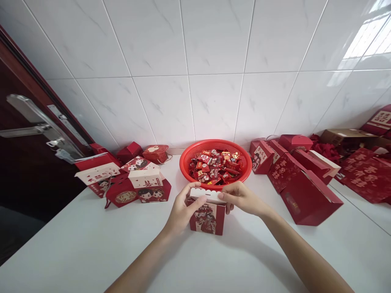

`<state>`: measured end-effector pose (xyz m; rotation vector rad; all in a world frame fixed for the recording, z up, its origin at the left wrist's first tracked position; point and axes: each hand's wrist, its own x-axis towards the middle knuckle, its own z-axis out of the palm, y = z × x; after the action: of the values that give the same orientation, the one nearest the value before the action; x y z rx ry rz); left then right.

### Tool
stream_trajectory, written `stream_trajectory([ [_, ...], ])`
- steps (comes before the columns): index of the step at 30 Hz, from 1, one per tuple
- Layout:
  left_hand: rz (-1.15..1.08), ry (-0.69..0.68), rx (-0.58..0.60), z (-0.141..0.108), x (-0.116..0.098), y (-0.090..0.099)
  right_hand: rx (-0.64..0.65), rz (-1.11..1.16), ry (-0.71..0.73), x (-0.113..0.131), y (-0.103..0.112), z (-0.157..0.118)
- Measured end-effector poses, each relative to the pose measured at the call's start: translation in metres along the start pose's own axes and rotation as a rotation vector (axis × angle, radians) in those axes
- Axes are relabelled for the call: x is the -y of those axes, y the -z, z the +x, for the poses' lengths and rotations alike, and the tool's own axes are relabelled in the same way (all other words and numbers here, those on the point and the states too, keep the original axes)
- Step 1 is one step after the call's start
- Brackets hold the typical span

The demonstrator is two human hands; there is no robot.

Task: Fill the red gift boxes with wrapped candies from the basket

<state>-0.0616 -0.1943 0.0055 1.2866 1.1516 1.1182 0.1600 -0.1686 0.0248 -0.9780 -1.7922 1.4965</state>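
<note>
Left hand [185,207] and right hand [240,198] pinch the white scalloped flap [212,198] atop an upright red gift box [206,219] on the table [244,260]. Uneven squeezing could, it seems, crease the flap or tip the box. Both wrists angle inward, thumbs on the near side, some right-hand fingers behind. Just beyond the box sits a red perforated basket [183,163] holding wrapped candies [215,163].

You can read 囍 on the cream-flapped box [149,188] at left and 家有 on the flat red packaging [368,175] at right, but lettering on your held box [207,219] is unclear.
</note>
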Motion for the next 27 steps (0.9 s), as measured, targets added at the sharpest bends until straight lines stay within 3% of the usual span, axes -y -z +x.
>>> stream_trajectory([
  [3, -0.008, -0.049, 0.045, -0.014, 0.007, 0.006, -0.02, -0.02, 0.01, 0.001, 0.0, -0.003],
  [9, -0.101, -0.308, 0.281, -0.043, 0.022, 0.013, 0.026, -0.027, 0.048, 0.009, -0.003, -0.015],
  [15, 0.191, -0.556, 0.3, -0.042, 0.027, 0.013, -0.007, -0.193, 0.107, 0.022, -0.007, -0.025],
  [21, 0.254, -0.487, 0.199, -0.019, 0.016, 0.009, -0.111, -0.133, 0.082, 0.015, 0.002, -0.017],
  [27, 0.298, -0.284, 0.235, 0.01, -0.001, 0.0, -0.201, -0.069, 0.015, 0.005, 0.015, -0.004],
])
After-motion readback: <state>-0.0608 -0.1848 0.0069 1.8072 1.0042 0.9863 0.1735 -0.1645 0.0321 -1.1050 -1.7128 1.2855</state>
